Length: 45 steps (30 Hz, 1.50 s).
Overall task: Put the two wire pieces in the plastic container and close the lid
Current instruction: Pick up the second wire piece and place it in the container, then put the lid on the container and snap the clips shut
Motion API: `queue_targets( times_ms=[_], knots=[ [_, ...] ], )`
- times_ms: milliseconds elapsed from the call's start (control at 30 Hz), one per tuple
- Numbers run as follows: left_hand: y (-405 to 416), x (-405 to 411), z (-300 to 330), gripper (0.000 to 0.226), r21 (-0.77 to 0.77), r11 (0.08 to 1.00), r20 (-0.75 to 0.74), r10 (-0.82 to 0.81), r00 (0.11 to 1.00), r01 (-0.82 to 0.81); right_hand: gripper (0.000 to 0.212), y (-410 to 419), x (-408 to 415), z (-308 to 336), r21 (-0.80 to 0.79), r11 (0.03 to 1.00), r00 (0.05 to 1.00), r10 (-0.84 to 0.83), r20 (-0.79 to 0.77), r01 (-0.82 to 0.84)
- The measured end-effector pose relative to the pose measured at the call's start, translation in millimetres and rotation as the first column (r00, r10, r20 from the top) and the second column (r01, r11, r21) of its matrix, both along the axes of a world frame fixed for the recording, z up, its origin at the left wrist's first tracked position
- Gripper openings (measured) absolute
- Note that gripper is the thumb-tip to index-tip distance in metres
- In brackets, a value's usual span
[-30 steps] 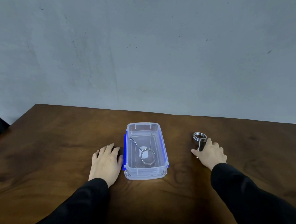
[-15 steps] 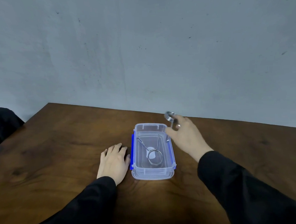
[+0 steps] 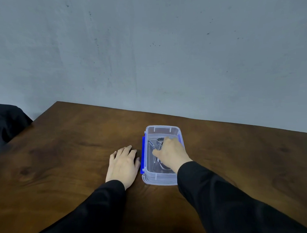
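Since the earlier frame, the right hand (image 3: 169,155) has been lowered from above the far rim into the plastic container (image 3: 162,180), fingers seemingly pinched on the second wire piece (image 3: 160,140), laid over the first wire piece (image 3: 155,162). The left hand (image 3: 123,165) is rested flat alongside. Release and lid closing are judged outstanding; no lid is seen.

You've got a clear, glossy plastic container (image 3: 163,178) w/ blue plastic clips (image 3: 142,157) on a dark wood table (image 3: 63,154), smooth w/ a soft sheen. Inside, at 12 o'clock of your right hand (image 3: 170,155), sits shiny coiled metal wire (image 3: 159,140). Both sleeves (image 3: 93,210) are matt black cloth; the wall (image 3: 147,55) at 12 o'clock looks matt grey, lightly scuffed.
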<state>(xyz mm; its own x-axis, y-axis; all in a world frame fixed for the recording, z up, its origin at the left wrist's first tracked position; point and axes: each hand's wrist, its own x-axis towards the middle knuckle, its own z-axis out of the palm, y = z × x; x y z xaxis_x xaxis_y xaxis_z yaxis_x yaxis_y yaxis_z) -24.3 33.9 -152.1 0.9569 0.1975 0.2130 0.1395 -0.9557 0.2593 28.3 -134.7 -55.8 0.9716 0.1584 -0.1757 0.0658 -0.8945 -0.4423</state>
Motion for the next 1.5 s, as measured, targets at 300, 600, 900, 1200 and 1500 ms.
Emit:
queue_targets(
  times_ms=[300, 600, 900, 1200, 1500],
  knots=[
    [0.0, -0.1, -0.4, 0.036, 0.000, 1.000, -0.011, 0.003, 1.000, -0.003, 0.048, -7.7, -2.9, 3.6, -0.130, 0.985, 0.928, 0.155, 0.338, -0.117],
    [-1.0, 0.1, 0.7, 0.034, -0.016, 1.000, -0.002, 0.012, 1.000, -0.012, 0.070, -67.2, -1.4, -15.9, 0.237, 0.942, 0.965, -0.200, -0.167, 0.236],
    [-1.6, -1.5, 1.1, 0.033, -0.136, 0.991, 0.024, -0.003, 1.000, 0.006, 0.027, -69.6, -0.5, -21.9, 0.382, 0.901, 0.973, -0.148, -0.175, 0.206],
    [-39.1, 13.3, 36.1, 0.047, -0.039, 0.987, -0.128, 0.153, 0.980, -0.159, 0.028, -129.6, -4.2, 0.8, 0.408, 0.874, 0.964, -0.242, -0.110, 0.266],
    [-49.0, 22.7, 32.7, 0.033, -0.095, 0.981, -0.212, 0.148, 0.966, -0.171, 0.031, -197.3, -26.1, -2.8, 0.365, 0.840, 0.916, -0.359, -0.180, 0.401]
  ],
)
